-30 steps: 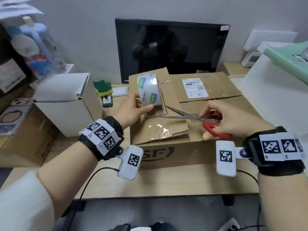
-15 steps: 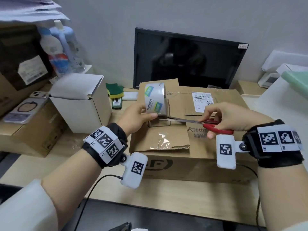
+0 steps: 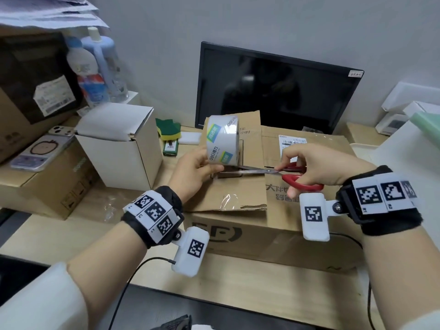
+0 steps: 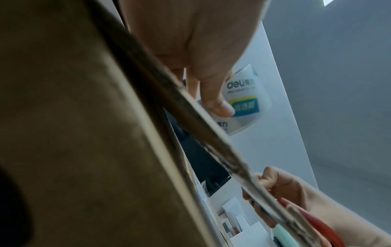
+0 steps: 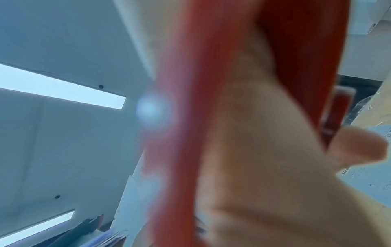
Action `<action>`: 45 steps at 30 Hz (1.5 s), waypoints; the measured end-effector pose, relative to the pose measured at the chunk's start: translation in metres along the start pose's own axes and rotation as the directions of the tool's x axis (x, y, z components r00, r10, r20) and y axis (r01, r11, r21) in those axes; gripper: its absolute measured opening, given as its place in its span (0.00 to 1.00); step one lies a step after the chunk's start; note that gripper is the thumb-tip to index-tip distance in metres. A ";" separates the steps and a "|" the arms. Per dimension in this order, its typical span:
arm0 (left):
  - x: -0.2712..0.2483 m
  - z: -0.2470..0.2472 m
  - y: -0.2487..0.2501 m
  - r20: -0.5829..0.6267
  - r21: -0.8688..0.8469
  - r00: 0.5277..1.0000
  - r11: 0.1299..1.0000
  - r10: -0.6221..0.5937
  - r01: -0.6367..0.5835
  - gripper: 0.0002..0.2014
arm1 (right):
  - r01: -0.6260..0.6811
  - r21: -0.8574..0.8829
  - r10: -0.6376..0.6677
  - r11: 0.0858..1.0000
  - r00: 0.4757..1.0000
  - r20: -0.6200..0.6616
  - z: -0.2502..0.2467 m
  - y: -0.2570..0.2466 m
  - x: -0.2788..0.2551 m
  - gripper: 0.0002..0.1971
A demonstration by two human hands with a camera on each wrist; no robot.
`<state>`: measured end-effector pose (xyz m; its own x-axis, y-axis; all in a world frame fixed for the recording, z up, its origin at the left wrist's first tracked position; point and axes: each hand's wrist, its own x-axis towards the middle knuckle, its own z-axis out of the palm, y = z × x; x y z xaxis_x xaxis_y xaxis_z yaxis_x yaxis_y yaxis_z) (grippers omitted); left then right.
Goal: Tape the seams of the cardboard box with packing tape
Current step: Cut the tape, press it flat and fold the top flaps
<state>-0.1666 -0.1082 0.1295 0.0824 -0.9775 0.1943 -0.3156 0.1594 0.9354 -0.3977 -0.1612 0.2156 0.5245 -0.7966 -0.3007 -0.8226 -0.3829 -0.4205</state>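
Note:
A brown cardboard box point(image 3: 273, 236) lies on the desk with its top flaps folded flat. Over its left flap my left hand point(image 3: 195, 170) grips a roll of clear packing tape point(image 3: 222, 141) held upright; the thumb lies on the roll's printed face point(image 4: 243, 93). My right hand point(image 3: 316, 167) holds red-handled scissors point(image 3: 300, 181), fingers through the loops. The steel blades point(image 3: 252, 171) point left and reach under the roll, nearly closed. In the right wrist view the red handle point(image 5: 175, 117) is blurred and fills the frame.
A black monitor point(image 3: 276, 89) stands behind the box. A white open carton point(image 3: 119, 148) sits to the left, with brown boxes, a phone point(image 3: 42, 151) and bottles point(image 3: 95, 67) beyond it. A green-yellow sponge point(image 3: 167, 129) lies near the monitor. White boxes stand at the right.
The scissor blades have moved left and closed in under the roll. The roll is lifted slightly above the flap. My head view shifted, so the scene sits lower and more to the right.

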 end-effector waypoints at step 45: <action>0.005 0.006 0.009 0.004 -0.178 0.988 0.972 -0.155 0.153 0.14 | -0.585 -0.044 0.522 0.810 0.753 -0.401 0.034 0.049 -0.033 0.14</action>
<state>-0.1750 -0.1125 0.1368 0.1266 -0.9909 0.0456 -0.1259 0.0296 0.9916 -0.4475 -0.1377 0.1756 -0.1224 -0.9872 -0.1026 -0.9827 0.1350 -0.1271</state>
